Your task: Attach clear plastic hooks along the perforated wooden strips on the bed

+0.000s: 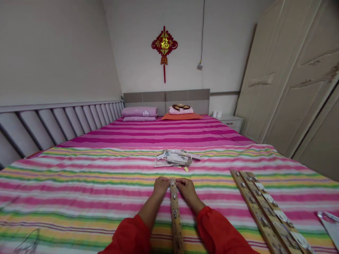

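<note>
A narrow wooden strip (175,225) lies lengthwise in front of me on the striped bedding, with several small shiny metal pieces along its top and rows of small dark spots. At its far end, my left hand (161,186) pinches the left edge, thumb and fingers together. Opposite it, my right hand (186,187) is closed on the right edge. Between my fingertips sits a metal piece (172,183) on the strip. Whether the fingertips also hold something smaller is too fine to make out.
To the right lie more wooden strips (254,203), some bearing metal pieces and white round ones. A heap of clear plastic packets (177,157) rests beyond my hands. A thin clear item (28,241) is at lower left, a white card (331,225) at far right. Pillows (139,112) stand by the headboard.
</note>
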The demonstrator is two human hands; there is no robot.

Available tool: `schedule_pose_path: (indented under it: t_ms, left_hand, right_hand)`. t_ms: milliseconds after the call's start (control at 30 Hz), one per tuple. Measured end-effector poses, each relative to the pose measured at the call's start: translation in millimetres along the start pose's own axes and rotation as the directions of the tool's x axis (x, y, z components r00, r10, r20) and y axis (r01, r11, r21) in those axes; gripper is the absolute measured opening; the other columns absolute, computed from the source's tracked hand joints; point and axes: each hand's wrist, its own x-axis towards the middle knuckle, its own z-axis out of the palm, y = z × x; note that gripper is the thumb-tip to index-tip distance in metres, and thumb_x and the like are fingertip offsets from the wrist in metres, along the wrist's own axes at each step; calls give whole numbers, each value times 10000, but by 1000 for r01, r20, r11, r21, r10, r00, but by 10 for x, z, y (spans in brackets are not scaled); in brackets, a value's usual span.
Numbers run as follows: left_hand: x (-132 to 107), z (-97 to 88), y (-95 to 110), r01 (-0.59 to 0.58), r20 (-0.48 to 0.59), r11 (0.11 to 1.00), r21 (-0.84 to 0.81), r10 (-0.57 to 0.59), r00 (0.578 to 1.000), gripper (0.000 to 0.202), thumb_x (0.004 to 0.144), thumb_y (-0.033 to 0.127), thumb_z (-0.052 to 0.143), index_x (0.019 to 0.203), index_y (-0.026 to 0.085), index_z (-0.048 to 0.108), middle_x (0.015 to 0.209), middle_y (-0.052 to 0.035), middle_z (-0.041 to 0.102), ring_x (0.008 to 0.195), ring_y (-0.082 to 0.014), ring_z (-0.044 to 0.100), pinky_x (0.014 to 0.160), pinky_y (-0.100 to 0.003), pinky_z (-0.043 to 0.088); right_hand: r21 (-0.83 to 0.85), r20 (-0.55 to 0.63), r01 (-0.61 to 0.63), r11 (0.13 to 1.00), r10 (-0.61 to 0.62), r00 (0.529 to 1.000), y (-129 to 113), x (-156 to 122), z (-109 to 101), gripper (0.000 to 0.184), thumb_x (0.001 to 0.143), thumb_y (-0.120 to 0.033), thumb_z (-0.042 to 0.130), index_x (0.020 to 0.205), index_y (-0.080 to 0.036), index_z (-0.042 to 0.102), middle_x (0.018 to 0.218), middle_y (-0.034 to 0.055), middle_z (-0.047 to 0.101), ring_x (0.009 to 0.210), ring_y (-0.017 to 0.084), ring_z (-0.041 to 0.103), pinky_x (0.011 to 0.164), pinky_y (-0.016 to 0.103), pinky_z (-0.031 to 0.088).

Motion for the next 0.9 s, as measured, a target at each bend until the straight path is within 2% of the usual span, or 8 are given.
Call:
schedule_pose_path:
  t_ms: [67,200,367,633,800,900]
  left_hand:
    - [8,12,-10,8,-5,1000,-18,-8,1000,155,474,126,715,498,175,570,426,50,531,503,-129,546,518,-222,387]
    - [14,27,-27,9,-20,997,-72,-11,1000,179,473,92,716,534,175,569,469,49,564,509,-120,551,538,-220,411]
    - [-2,25,-27,-3,-19,988,-156,0,1000,201,496,55,715,614,170,600,516,40,598,519,-109,558,565,-217,443]
    - [-18,47,-54,15,47,974,-225,-5,999,138,529,18,704,563,148,675,573,-7,667,608,-137,606,673,-243,481]
    - [-105,-57,-55,66,52,943,-326,-52,997,115,636,102,708,740,150,702,692,-27,703,653,-116,631,744,-250,501]
    - [-223,-136,-43,83,45,922,-378,-72,996,65,692,128,690,754,148,690,743,-51,710,702,-114,647,797,-256,505]
  right_hand:
    - [-26,-18,3,1000,-4,1000,36,2,0,246,625,-319,635,751,-139,745,692,79,746,657,238,665,636,359,526]
    - [-85,-23,32,996,-34,999,51,-16,-8,348,663,-292,599,940,-124,726,691,59,727,624,221,643,627,358,520]
    - [-151,21,89,985,-87,996,-27,-65,-14,300,727,-270,564,958,-190,738,949,80,731,887,238,650,843,369,485]
    - [-218,53,78,973,-68,996,-105,-98,-21,268,728,-214,547,880,-217,768,819,69,714,817,233,634,815,359,474]
    - [-131,41,36,991,-30,999,-113,-120,-63,320,716,-268,564,980,-203,735,916,63,732,861,232,637,837,365,484]
    - [-80,7,-13,997,14,1000,-132,-175,-111,358,687,-287,568,993,-180,721,780,44,725,725,216,630,734,358,506]
